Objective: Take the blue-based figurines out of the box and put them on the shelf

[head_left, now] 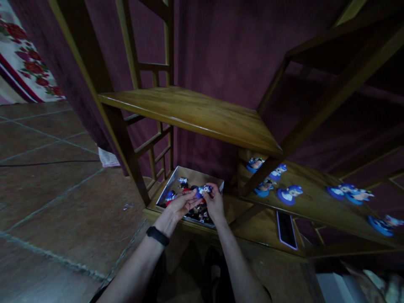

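Over an open cardboard box (217, 182), both my hands hold a small purple-haired figurine (202, 192). My left hand (184, 202), with a dark band on its wrist, supports it from the left with the fingertips. From the right, my right hand (214, 202) grips it between bent fingers. Inside the box lie several more figurines, among them a blue-and-purple one (170, 195) and a small white-and-blue one (182, 180). My hands hide part of the box's contents.
Several figurines on round blue bases, one a white-and-purple figurine (289, 194), stand on the shelf to the right. A phone (286, 230) lies on the lower board. A wooden shelf board (189, 107) juts out above the box. Tiled floor (63, 202) extends leftward.
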`<state>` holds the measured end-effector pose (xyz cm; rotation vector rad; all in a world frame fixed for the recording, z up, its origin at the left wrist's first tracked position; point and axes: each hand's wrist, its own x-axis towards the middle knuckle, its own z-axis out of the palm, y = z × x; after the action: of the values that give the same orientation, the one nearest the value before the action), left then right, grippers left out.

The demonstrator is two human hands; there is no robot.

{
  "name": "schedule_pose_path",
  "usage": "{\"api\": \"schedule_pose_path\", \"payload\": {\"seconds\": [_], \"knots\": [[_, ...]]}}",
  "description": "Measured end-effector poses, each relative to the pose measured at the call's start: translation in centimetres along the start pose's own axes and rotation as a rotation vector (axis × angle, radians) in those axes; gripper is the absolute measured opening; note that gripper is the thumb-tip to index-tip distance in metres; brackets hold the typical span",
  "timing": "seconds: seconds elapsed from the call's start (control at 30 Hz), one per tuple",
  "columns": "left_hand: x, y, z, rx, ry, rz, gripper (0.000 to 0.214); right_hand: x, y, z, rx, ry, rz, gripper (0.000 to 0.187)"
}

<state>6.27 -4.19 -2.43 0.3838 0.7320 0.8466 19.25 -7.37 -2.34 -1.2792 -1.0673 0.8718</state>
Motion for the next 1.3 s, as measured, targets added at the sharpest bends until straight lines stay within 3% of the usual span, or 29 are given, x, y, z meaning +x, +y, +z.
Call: {"api": "schedule_pose_path", "payload": {"seconds": [0.4, 0.67, 0.87, 0.97, 1.3], "knots": [[-0.3, -0.4, 0.5, 0.057, 0.047, 0.089, 0.011, -0.6, -1.2, -1.1, -0.459, -0.046, -0.142, 0.025], [-0.9, -0.4, 0.7, 0.120, 0.141, 0.084, 0.004, -0.7, -1.1, -1.1, -0.533, -0.127, -0.199, 0.026], [-1.3, 0.0, 0.2, 0.128, 0.132, 0.043, 0.007, -0.6, -1.5, -1.2, -0.494, -0.200, -0.200, 0.026], [-1.4, -0.2, 0.1, 0.128, 0.134, 0.064, 0.009, -0.7, -1.6, -1.0, -0.494, -0.171, -0.185, 0.025], [-1.0, -2.2, 1.7, 0.095, 0.178, 0.326, 0.023, 0.0, -0.5, -0.3, -0.452, 0.028, -0.086, 0.024]]}}
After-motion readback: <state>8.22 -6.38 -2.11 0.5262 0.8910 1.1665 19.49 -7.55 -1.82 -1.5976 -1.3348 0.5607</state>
